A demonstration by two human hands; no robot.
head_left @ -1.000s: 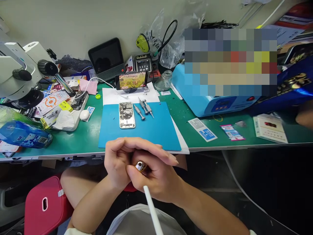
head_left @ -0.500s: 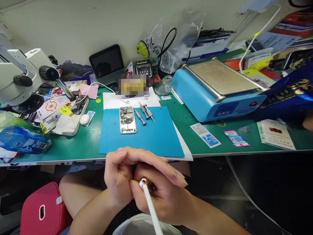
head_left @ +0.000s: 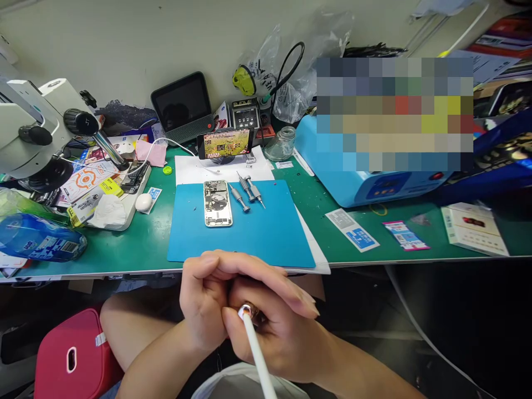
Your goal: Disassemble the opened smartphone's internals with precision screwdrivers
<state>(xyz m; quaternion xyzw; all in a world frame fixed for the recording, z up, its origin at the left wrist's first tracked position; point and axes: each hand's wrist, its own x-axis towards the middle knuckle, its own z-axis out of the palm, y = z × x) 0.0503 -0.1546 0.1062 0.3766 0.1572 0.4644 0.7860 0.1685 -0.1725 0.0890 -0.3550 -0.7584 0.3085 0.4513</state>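
A white cigarette [head_left: 258, 354] reaches up from the bottom edge, its far tip at a lighter [head_left: 248, 308] with an orange glow there. My right hand [head_left: 286, 338] is closed around the lighter, and most of its body is hidden in the fist. Cupped over the top and left side of that fist is my left hand [head_left: 203, 302], fingers stretched out and holding nothing. Beyond the hands, a blue mat [head_left: 249, 238] carries an opened phone [head_left: 217, 205] with its inner parts showing. Several small screwdrivers [head_left: 245, 191] lie to the phone's right.
Behind the mat stands a phone with a lit screen [head_left: 224, 145]. A microscope [head_left: 45, 133] and a blue bottle [head_left: 41, 238] are at left. To the right sit a blue heating-plate machine [head_left: 324, 172], partly pixelated, and a cigarette pack [head_left: 474, 230]. A glass jar [head_left: 280, 144] stands behind.
My hands, the lighter and the cigarette keep nearly the same pose. The view has shifted very slightly. The propped phone's screen, pixelated before, is now visible.
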